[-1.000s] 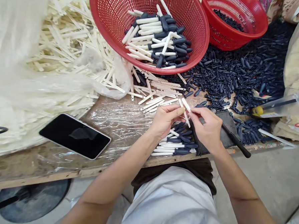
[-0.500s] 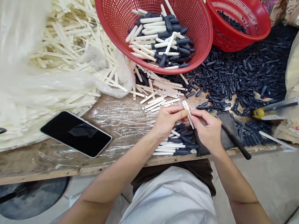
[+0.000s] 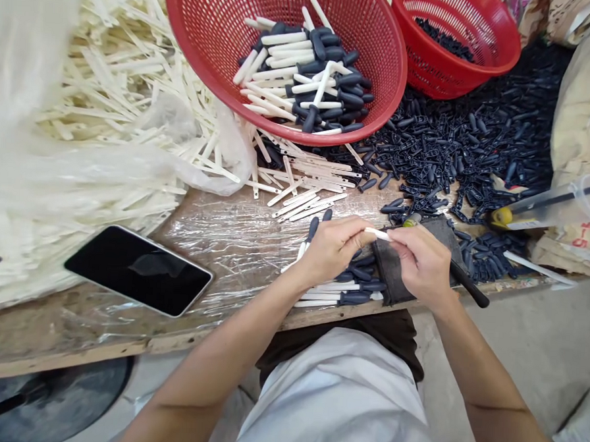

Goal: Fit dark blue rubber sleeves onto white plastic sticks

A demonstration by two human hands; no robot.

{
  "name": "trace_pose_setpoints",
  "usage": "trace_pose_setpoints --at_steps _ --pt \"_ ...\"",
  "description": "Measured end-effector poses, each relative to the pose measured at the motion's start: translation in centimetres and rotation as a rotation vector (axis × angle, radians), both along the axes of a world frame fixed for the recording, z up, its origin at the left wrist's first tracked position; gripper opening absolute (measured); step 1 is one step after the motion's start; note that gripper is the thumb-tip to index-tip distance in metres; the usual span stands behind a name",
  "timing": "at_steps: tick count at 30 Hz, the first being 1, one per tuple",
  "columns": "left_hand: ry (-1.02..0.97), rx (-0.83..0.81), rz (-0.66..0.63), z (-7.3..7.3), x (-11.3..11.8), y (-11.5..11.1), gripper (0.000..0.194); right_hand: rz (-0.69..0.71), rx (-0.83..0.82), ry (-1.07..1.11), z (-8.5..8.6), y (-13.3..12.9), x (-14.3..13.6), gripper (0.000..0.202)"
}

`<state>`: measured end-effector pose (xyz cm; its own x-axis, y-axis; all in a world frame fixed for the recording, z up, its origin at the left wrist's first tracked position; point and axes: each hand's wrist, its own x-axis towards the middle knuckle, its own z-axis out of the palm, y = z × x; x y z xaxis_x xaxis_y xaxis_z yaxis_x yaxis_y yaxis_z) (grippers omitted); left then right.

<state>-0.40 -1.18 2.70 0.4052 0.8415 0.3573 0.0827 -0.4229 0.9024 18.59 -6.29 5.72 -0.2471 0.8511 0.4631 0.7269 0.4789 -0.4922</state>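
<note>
Between my two hands is a slim white plastic strip [image 3: 377,234], lying nearly level; I cannot tell whether it is one strip or two pressed together. My left hand [image 3: 334,248] pinches its left end, and my right hand [image 3: 421,259] pinches its right end. Both hands are closed, with fingertips partly hidden. Under and beside my left hand lie white pieces with dark blue handles [image 3: 354,297], several in a row. A dark flat pad [image 3: 395,279] lies below my right hand. The black handle of a tool [image 3: 470,284] sticks out to the right of that hand.
A red basket [image 3: 284,132] holds white pieces with dark handles; a second red basket [image 3: 445,84] holds dark parts. Loose white strips [image 3: 310,205], a heap of dark handle halves [image 3: 438,139] and a phone [image 3: 139,270] lie on the table. A clear tube [image 3: 548,204] is at right.
The strips in my fingers have turned from steeply slanted to nearly level. Two dark-handled pieces now show left of my left hand. The whole view has shifted slightly.
</note>
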Motion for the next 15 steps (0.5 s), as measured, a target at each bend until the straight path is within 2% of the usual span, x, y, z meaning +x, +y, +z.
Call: trace_pose_setpoints --at_steps 3,7,9,12,15 --pt "0.038 0.131 -0.07 0.0 0.0 -0.3 0.026 0.058 -0.103 0.064 0.3 -0.4 1.3 0.017" --pt "0.026 0.155 -0.092 -0.1 0.1 -0.4 0.025 -0.037 -0.256 0.067 0.2 -0.9 2.7 0.013" --pt "0.073 0.176 -0.097 -0.4 0.3 -0.5 0.024 -0.056 -0.239 0.016 0.2 -1.2 3.1 0.013" --pt "0.218 0.316 -0.153 -0.7 0.7 -1.0 0.023 0.022 -0.161 -0.118 0.3 -1.5 3.1 0.019" --pt "0.319 0.423 -0.172 -0.9 0.9 -1.5 0.027 0.102 -0.215 -0.152 0.6 -1.5 2.7 0.021"
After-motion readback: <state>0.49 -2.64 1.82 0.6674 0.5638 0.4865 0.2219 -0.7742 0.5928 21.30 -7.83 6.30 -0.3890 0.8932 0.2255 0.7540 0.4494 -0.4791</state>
